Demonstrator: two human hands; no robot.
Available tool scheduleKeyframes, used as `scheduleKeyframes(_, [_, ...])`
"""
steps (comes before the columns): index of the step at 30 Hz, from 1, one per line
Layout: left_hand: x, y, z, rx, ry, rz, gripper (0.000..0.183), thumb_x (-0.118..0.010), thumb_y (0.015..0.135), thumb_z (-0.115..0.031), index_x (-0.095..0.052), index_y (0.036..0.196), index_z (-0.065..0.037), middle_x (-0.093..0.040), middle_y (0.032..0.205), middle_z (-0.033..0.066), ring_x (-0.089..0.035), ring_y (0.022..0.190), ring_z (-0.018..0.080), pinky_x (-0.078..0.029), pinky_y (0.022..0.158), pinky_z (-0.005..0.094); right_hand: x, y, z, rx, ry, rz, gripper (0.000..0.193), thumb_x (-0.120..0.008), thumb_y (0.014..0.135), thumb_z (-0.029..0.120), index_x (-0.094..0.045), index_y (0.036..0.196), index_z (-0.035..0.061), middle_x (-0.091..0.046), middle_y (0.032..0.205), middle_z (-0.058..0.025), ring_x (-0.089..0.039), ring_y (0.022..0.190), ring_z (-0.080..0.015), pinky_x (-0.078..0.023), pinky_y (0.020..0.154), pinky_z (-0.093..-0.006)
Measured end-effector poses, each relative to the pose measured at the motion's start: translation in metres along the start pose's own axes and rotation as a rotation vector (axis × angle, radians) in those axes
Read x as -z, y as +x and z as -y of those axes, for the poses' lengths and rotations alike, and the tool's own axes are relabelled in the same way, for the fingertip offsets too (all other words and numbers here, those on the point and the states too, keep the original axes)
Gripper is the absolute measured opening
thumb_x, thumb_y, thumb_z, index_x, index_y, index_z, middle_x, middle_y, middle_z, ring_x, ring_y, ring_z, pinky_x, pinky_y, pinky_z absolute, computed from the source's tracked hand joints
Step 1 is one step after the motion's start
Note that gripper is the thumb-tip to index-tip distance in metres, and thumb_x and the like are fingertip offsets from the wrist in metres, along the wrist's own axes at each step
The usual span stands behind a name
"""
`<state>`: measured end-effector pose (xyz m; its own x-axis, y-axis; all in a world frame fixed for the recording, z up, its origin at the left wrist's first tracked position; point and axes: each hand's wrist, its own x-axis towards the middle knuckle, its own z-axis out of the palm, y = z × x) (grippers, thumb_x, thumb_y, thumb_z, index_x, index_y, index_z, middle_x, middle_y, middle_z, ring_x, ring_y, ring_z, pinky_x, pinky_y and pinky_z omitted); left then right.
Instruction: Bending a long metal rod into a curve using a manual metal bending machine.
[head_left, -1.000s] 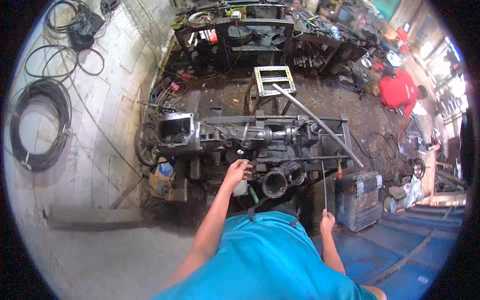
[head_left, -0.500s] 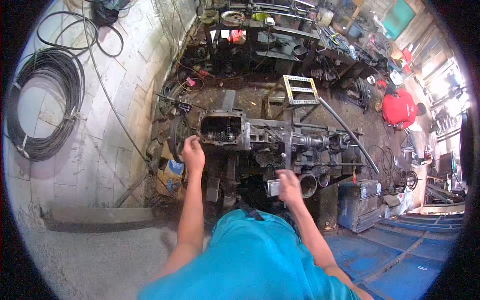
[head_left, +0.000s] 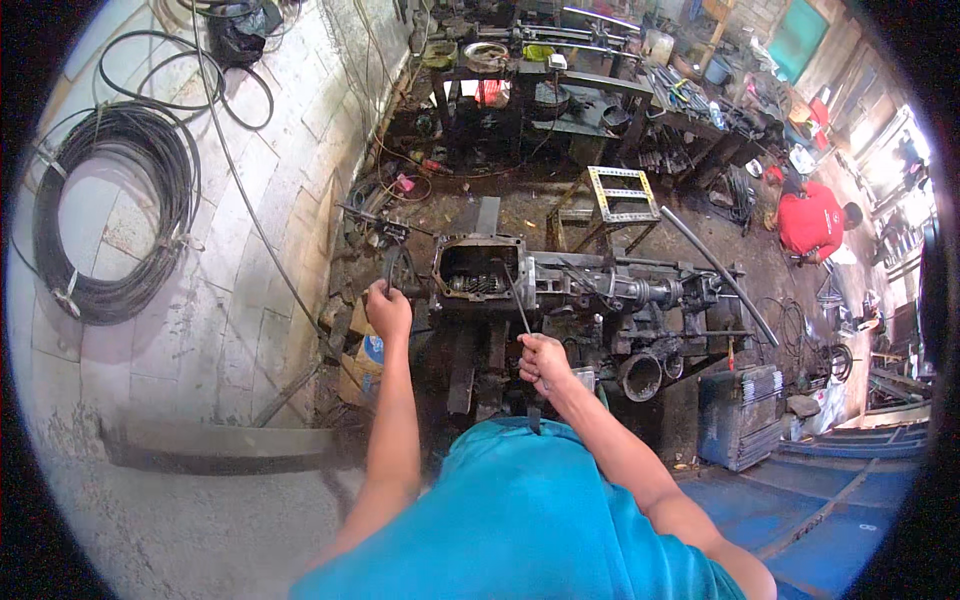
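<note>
Now right hand (head_left: 543, 360) closed around lower end of thin rod (head_left: 519, 301). Rod slants away from my fist, leaning left, far end over opening of metal box (head_left: 478, 298); cannot tell whether tip touches gears (head_left: 484, 285) inside. Box sits beyond both my hands, between them sideways. Left hand (head_left: 388, 310) at near edge of dark wheel (head_left: 399, 268), fingers curled; cannot tell whether gripping rim. Wheel just left of box. Farther off, right of box: stool (head_left: 627, 193), long pipe (head_left: 720, 273) slanting beside it.
</note>
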<state>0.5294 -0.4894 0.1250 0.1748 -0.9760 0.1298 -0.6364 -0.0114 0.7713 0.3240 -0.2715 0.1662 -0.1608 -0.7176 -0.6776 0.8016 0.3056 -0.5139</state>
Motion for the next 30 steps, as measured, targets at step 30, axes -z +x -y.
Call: scheduleKeyframes(30, [-0.027, -0.049, 0.098, 0.339, 0.219, 0.097, 0.059, -0.047, 0.097, -0.036, -0.037, 0.134, 0.009, -0.050, 0.126, 0.0309, -0.049, 0.116, 0.0443, -0.042, 0.093, 0.0518, 0.011, -0.032, 0.034, -0.083, -0.397, -0.010, 0.019, -0.048, 0.097, 0.020, -0.055, 0.107, 0.0054, -0.036, 0.054, 0.0044, -0.031, 0.038, -0.0078, -0.023, 0.034, -0.0254])
